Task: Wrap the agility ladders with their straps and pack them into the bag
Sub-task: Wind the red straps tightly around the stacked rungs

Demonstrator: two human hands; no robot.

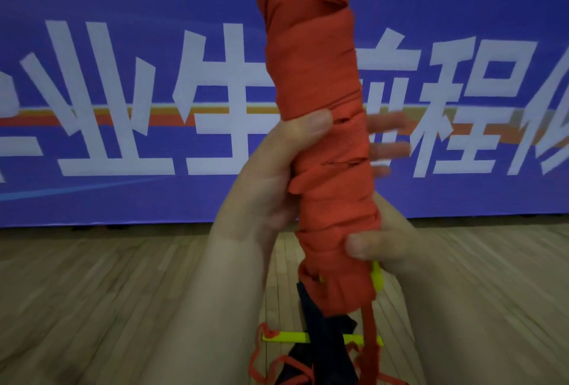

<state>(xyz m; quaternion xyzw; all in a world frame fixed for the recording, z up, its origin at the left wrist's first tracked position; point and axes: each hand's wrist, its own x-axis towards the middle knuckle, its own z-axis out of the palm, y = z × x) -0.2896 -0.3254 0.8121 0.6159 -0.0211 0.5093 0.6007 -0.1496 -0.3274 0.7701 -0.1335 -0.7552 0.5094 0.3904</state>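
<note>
Ladder (320, 125), one strap-wrapped bundle, is gripped by your left hand (271, 175) and right hand (388, 239); banner (92, 107) reads "业生".

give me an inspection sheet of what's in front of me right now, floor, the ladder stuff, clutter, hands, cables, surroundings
Surface: wooden plank floor, bare where visible.
Job's things: ladder bundle held upright, wound almost fully in orange strap, whose loose tail hangs from the lower end; a yellow rung peeks out at the bottom. On the floor below lie another yellow rung, more loose orange strap and a dark fabric piece, possibly the bag.
Clutter: nothing seen.
Grips: left hand wraps the bundle's middle, fingers behind it; right hand pinches the lower end, thumb in front.
Cables: nothing seen.
Surroundings: blue banner with large white characters along the floor edge.
</note>
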